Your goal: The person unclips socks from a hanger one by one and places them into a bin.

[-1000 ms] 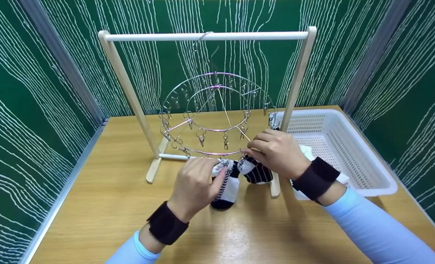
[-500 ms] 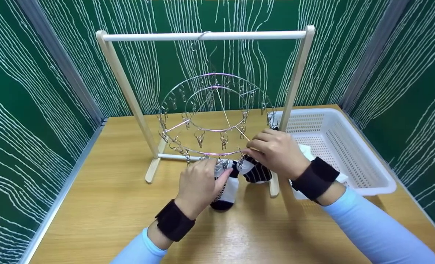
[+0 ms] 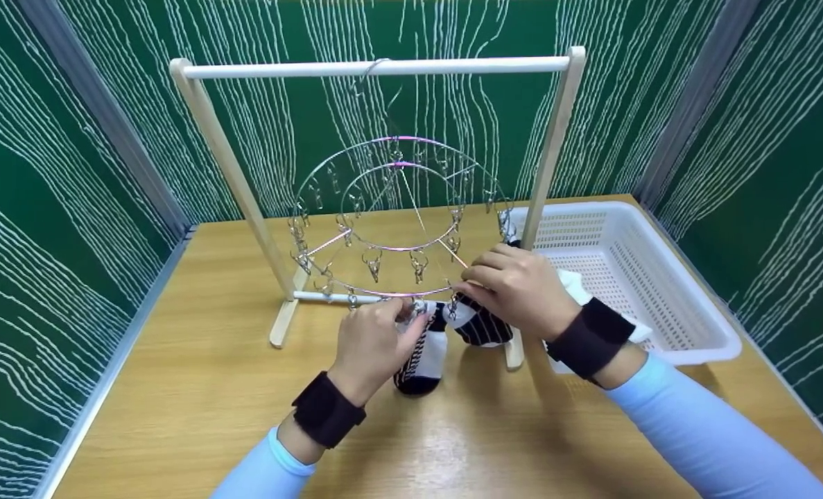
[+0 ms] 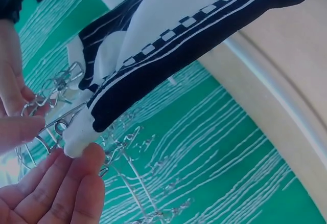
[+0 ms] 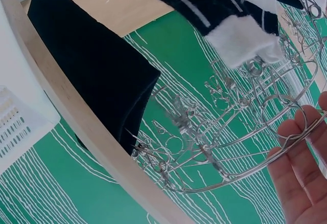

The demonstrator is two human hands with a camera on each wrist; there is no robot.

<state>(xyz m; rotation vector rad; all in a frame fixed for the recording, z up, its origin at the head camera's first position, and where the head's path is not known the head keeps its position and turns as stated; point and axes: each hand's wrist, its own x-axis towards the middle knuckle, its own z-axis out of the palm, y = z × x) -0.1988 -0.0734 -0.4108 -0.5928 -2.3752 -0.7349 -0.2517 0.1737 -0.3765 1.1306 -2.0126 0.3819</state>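
A round metal clip hanger (image 3: 408, 248) with two rings carries several clips and socks. My left hand (image 3: 369, 343) is at its front edge, thumb and fingers pinching a metal clip (image 4: 70, 113); the fingertips touch the white cuff (image 4: 82, 134) of a black-and-white checked sock (image 3: 435, 352) hanging from it. My right hand (image 3: 521, 284) holds the hanger's outer ring, its fingers (image 5: 301, 170) behind the wire. Beside that hand hangs a black sock with white stripes (image 3: 484, 326), clipped at its white cuff. A plain black sock (image 5: 87, 55) hangs farther right, mostly hidden in the head view.
A wooden rack with a white top bar (image 3: 453, 66) bears the hanger by its hook. To the right a white perforated basket (image 3: 713, 305) stands partly behind the rack's leg, with white cloth (image 3: 573, 285) at its near left. Green walls with white lines surround the wooden table (image 3: 196, 388).
My left hand has shifted its fingers and thumb slightly at the checked sock's cuff. The right hand keeps its hold on the ring. The head view has turned a little.
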